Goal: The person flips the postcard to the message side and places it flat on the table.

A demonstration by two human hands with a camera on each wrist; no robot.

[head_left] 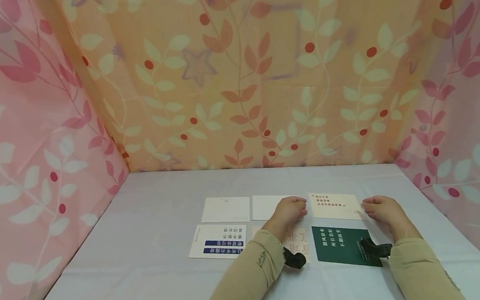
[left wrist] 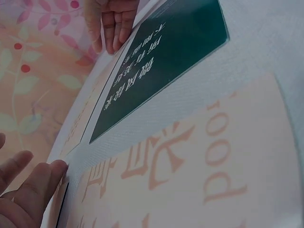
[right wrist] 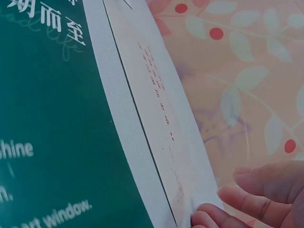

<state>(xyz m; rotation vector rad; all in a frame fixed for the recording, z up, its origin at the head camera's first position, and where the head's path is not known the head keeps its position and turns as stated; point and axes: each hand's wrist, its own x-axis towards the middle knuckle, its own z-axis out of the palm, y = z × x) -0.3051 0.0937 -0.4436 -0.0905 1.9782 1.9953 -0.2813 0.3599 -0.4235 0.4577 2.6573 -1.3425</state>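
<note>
Several cards lie flat in two rows. The cream card with red writing (head_left: 336, 206) is at the far right of the back row. My right hand (head_left: 385, 212) is at its right edge, fingertips touching or very near it, thumb apart in the right wrist view. Close to its left edge is my left hand (head_left: 290, 211), over the right part of a white card (head_left: 265, 206); in the left wrist view its fingers (left wrist: 40, 183) are loosely extended. In front of the cream card lies a dark green card (head_left: 340, 245). My left forearm partly hides a pale card with orange characters (left wrist: 228, 156).
A blank white card (head_left: 226, 209) lies at back left, with a blue-barred card (head_left: 219, 240) in front of it. White cloth (head_left: 127, 269) covers the table. Floral curtains (head_left: 236, 99) rise behind and at both sides. Black wrist mounts (head_left: 294, 258) sit low over the cards.
</note>
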